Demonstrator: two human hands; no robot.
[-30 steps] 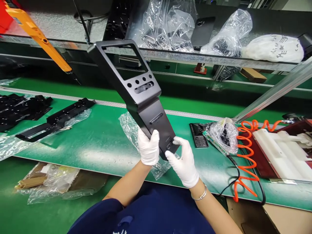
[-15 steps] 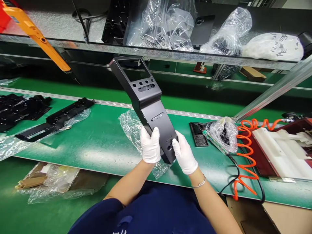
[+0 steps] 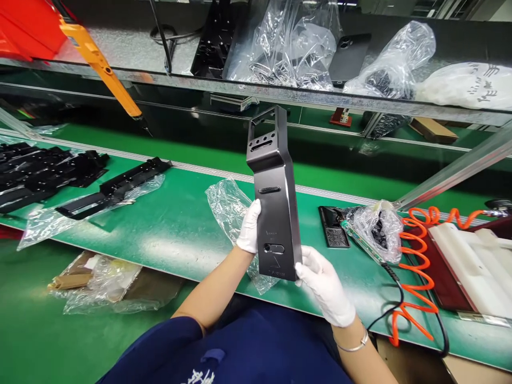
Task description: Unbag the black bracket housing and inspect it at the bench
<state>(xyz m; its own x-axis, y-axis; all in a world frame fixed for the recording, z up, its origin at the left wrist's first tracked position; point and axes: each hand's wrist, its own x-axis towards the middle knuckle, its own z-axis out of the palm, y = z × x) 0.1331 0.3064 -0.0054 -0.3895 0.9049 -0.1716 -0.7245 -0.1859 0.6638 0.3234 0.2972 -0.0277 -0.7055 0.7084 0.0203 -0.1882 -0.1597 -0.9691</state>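
Observation:
I hold a long black plastic housing panel (image 3: 275, 202) nearly upright above the green bench, its framed window end pointing away from me. My left hand (image 3: 250, 228), in a white glove, is closed on the panel's left edge near the bottom. My right hand (image 3: 326, 285), also gloved, grips the lower right corner. A crumpled clear plastic bag (image 3: 230, 213) lies on the bench just behind the panel.
Black brackets on plastic (image 3: 114, 186) and more black parts (image 3: 36, 170) lie at left. A small black part (image 3: 332, 232), a bagged part (image 3: 378, 229), an orange coiled hose (image 3: 416, 272) and a white jig (image 3: 468, 264) are at right. A shelf (image 3: 304, 96) overhead carries bags.
The panel has swung from leaning left to nearly upright and turned edge-on. My right hand slid down to its lower right corner. The view shifted slightly.

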